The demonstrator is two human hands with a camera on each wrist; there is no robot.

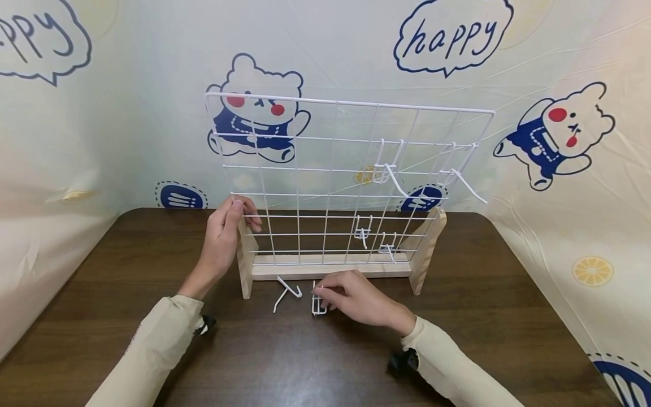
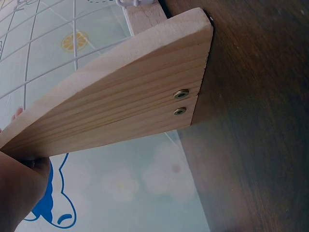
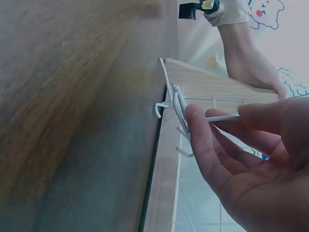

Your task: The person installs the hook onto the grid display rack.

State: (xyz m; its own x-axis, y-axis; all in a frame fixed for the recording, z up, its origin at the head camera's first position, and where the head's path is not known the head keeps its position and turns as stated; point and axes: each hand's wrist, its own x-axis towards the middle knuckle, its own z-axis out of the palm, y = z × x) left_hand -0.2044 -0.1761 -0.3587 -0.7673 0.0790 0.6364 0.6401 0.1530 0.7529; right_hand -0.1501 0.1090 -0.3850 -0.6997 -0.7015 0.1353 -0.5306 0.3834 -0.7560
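Note:
My left hand (image 1: pixel 217 240) holds the left wooden side panel (image 1: pixel 246 263) of a white wire grid rack (image 1: pixel 351 103), near where the grid meets it. In the left wrist view that panel (image 2: pixel 140 84) shows two metal bolts, and most of the hand is out of sight. Before the rack's base, my right hand (image 1: pixel 360 298) pinches a white wire hook (image 1: pixel 319 310) between thumb and fingers. The right wrist view shows the hook's straight prong (image 3: pixel 224 118) in the pinch. Left of it, another white hook (image 1: pixel 285 290) lies on the table.
Two larger white hooks hang on the grid's upper right, one inner (image 1: pixel 390 172) and one outer (image 1: pixel 464 182). Two smaller ones (image 1: pixel 363 233) hang lower down. A wooden bar (image 1: pixel 330 271) joins the side panels. Behind the brown table (image 1: pixel 264 362) is a printed curtain (image 1: pixel 346 51).

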